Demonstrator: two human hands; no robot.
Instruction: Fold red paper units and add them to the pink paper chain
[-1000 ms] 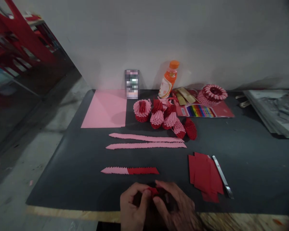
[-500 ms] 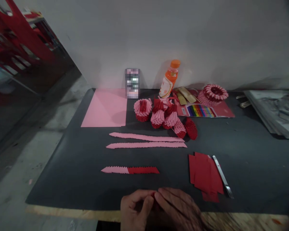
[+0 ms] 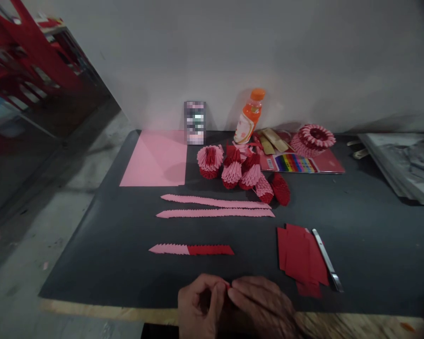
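Note:
At the table's front edge, my left hand [image 3: 202, 303] pinches a small piece of red paper [image 3: 227, 285] between thumb and forefinger. My right hand [image 3: 259, 301] closes on the same piece from the other side; most of the paper is hidden by the fingers. Just beyond them lies a strip of interlocked folded paper [image 3: 191, 249], pink at its pointed left end and red at the right. Loose red paper rectangles [image 3: 300, 256] are piled to the right, with a silver craft knife [image 3: 327, 260] along their right side. Two long pink folded strips [image 3: 215, 207] lie farther back.
Pink paper sheets [image 3: 155, 160] lie back left beside a propped-up phone [image 3: 195, 122]. An orange drink bottle [image 3: 249, 117] stands against the wall [image 3: 268, 47]. Several red and pink folded-paper pieces [image 3: 232, 169] sit before it. A round paper basket shape [image 3: 313, 140] rests on a colourful packet [image 3: 325, 162].
My left thumb has shifted slightly up and right along the red paper, and the fingers of both hands have moved a little. Things on the table stay where they were.

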